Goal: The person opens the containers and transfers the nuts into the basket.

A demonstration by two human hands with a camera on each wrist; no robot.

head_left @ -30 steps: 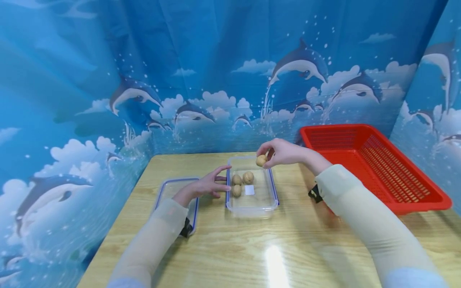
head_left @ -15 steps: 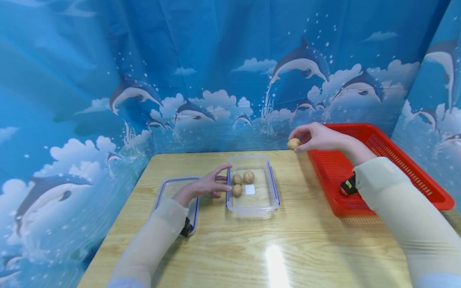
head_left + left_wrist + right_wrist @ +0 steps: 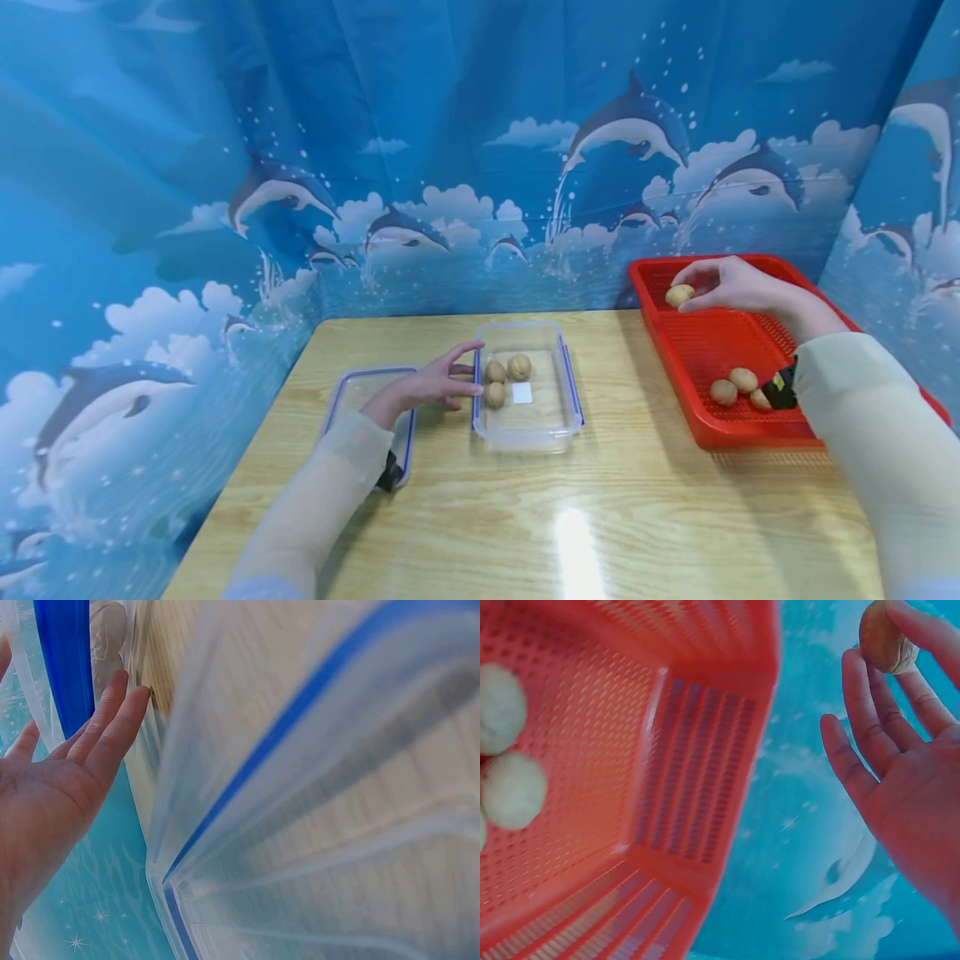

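Between thumb and fingertips, my right hand pinches a walnut over the back left part of the red basket. The right wrist view shows this walnut held at the fingertips. My left hand has its fingers spread, the tips right at the left wall of a clear plastic container. Inside that container, three walnuts lie at its left side beside a small white square. More walnuts lie in the basket's front left part, partly hidden by the right wrist.
A clear lid with a blue rim lies left of the container, under the left forearm. Behind the wooden table hangs a blue curtain printed with dolphins. The basket's raised walls stand at the table's right.
My right hand has carried the walnut from above the clear container rightward to over the red basket. Walnuts in the basket have come into sight. The left hand has stayed in place.
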